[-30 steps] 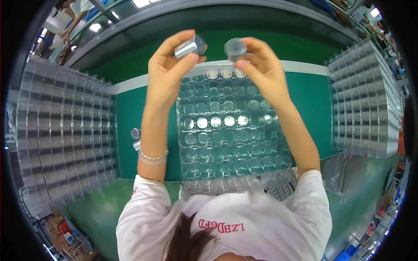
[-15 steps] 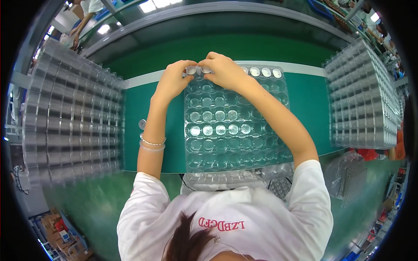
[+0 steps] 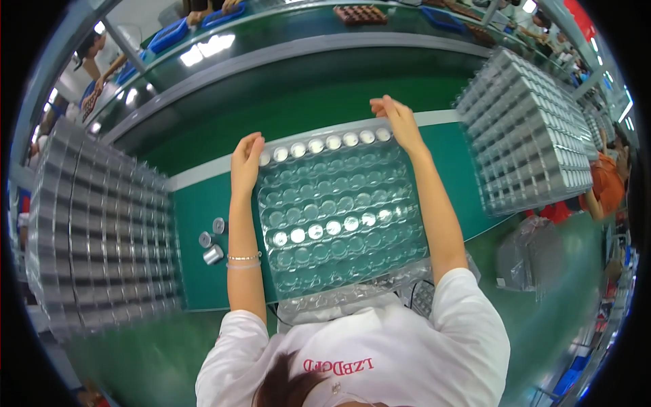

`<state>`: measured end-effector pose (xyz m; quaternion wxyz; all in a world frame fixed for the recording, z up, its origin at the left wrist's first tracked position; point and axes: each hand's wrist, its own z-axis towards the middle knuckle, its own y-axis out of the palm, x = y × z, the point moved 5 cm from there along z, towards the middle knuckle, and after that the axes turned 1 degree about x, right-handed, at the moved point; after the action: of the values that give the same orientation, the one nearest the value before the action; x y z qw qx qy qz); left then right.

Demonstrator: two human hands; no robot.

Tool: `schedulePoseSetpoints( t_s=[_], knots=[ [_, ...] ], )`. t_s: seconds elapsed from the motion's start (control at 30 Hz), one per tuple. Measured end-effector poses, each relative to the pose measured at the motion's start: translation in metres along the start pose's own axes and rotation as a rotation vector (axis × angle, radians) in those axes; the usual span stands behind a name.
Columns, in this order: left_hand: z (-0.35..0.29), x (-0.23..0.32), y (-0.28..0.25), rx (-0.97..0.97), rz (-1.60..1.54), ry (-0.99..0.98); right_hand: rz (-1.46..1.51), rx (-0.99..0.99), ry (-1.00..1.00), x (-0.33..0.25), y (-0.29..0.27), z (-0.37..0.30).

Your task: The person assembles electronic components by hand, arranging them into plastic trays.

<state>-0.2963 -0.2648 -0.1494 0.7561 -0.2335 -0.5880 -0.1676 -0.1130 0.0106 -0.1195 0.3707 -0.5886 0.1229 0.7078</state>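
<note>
A clear plastic tray (image 3: 339, 262) with rows of round pockets lies before me on the green table. Its far row holds several round, white-topped pieces (image 3: 316, 146); the other pockets show only clear plastic and glare. My left hand (image 3: 245, 166) is at the tray's far left corner, fingers stretched out beside the end piece. At the far right corner is my right hand (image 3: 401, 127), fingers extended and apart above the far edge, nothing seen in them. Left of my left forearm, three small silvery spool-like pieces (image 3: 213, 254) lie loose on the table.
A tall stack of clear trays (image 3: 112, 230) stands at the left; another stack (image 3: 525, 136), with filled pockets, stands at the right. Beyond the table's pale far edge runs a metal rail. Blue trays (image 3: 168, 35) and other people's hands are farther off. A person in orange (image 3: 608, 180) is at the far right.
My hands have moved apart from the far row to the tray's far corners, leaving the row in full sight. The view has turned, and more loose pieces show at the left.
</note>
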Motion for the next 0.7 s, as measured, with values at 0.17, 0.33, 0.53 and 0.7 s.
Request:
schedulePoseSetpoints(
  t_s=[0.17, 0.33, 0.53, 0.7],
  knots=[
    [-0.001, -0.016, 0.002, 0.027, 0.063, -0.039, 0.204, 0.130, 0.021, 0.050, -0.013, -0.037],
    [-0.003, -0.019, 0.000, 0.018, 0.020, -0.054, 0.320, 0.112, 0.043, 0.048, -0.008, -0.037],
    [-0.002, -0.015, 0.005, 0.024, 0.011, -0.055, 0.247, 0.111, 0.042, 0.046, -0.012, -0.035],
    [-0.001, -0.017, 0.002, 0.033, -0.025, -0.048, 0.247, 0.091, 0.038, 0.041, -0.009, -0.032]
  ],
)
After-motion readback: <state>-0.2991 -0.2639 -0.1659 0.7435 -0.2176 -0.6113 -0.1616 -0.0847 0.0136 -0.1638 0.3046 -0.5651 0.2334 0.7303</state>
